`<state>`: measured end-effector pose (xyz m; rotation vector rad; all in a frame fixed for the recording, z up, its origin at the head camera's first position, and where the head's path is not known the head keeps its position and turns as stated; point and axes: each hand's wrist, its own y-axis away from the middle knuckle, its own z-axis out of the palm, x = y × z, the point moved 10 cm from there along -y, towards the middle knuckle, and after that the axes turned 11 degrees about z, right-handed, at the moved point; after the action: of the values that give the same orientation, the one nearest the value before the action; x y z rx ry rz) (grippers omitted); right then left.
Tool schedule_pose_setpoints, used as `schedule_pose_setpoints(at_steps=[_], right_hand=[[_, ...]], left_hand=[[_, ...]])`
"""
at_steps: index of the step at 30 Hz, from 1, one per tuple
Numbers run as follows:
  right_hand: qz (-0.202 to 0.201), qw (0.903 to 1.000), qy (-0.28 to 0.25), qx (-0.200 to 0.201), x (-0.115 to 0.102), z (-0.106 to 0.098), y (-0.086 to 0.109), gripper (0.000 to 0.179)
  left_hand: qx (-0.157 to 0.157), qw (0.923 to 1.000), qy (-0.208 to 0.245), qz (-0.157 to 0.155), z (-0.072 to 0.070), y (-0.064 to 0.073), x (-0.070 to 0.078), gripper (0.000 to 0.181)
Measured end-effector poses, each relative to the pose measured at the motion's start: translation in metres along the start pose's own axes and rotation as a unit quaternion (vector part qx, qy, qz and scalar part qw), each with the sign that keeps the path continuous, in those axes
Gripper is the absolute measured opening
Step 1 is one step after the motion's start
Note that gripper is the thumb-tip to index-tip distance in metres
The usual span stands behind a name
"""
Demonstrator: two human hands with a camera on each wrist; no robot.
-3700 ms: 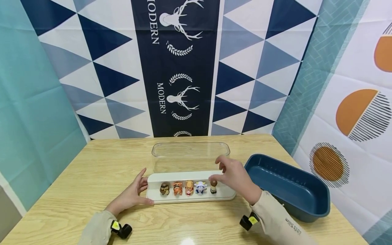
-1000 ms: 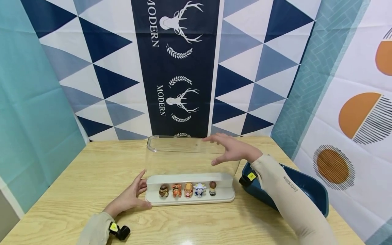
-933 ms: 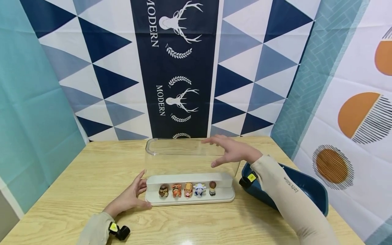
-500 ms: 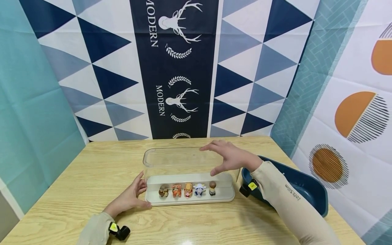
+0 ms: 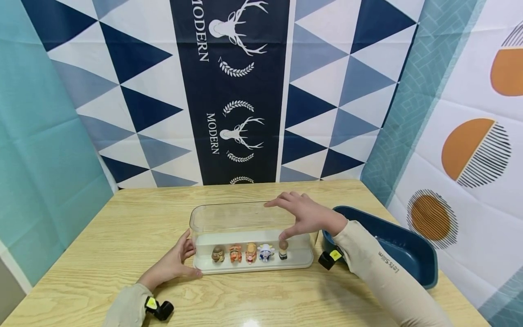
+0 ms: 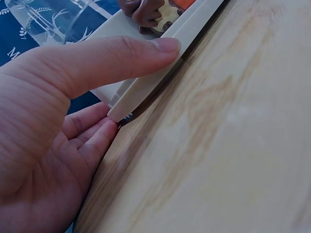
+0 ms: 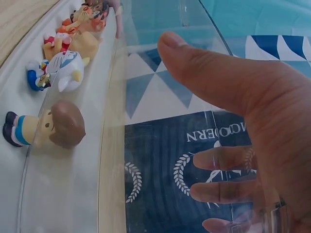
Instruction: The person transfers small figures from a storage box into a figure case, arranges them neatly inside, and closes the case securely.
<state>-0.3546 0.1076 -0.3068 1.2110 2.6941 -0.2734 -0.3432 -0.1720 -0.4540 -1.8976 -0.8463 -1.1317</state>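
Observation:
A white display base [image 5: 257, 268] carries a row of several small figurines: an owl [image 5: 218, 254] at the left, orange and yellow ones, a white-and-blue one [image 5: 266, 252], and a brown-haired one [image 5: 283, 250] at the right. My left hand [image 5: 171, 261] grips the base's left end; in the left wrist view its thumb [image 6: 126, 58] lies on the front rim and fingertips touch the end. Over the figurines sits a clear cover [image 5: 229, 215]. My right hand [image 5: 308, 218] spans the cover near its right end, thumb in front, fingers behind. Whether the cover is fully seated, I cannot tell.
A dark blue plastic bin [image 5: 408, 254] stands to the right, partly behind the right forearm. Everything rests on a light wooden table [image 5: 245, 299]. A patterned cloth [image 5: 241, 91] hangs behind the table, with more cloth at both sides.
The right hand was first above the brown-haired figurine, then held the clear cover raised behind the base. Now the cover has come down over the figurines. The left hand has stayed on the base.

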Motion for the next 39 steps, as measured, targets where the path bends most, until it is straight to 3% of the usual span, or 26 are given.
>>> schedule_pose_setpoints(at_steps=[14,26,33,39], right_hand=[[-0.014,0.9998,0.000,0.012,-0.009,0.000,0.004,0.087],[-0.005,0.9997,0.022,0.011,-0.009,0.017,0.003,0.084],[-0.008,0.9992,0.036,0.014,-0.012,0.028,0.003,0.085],[-0.005,0.9992,0.034,0.019,-0.011,0.034,0.005,0.084]], left_hand=[[0.006,0.9999,0.007,0.007,0.001,-0.001,0.000,0.127],[0.002,0.9998,0.007,0.021,0.001,0.000,0.002,0.128],[0.010,0.9999,0.003,0.011,0.000,0.001,-0.002,0.133],[0.003,0.9996,0.004,0.029,0.000,0.001,0.000,0.131]])
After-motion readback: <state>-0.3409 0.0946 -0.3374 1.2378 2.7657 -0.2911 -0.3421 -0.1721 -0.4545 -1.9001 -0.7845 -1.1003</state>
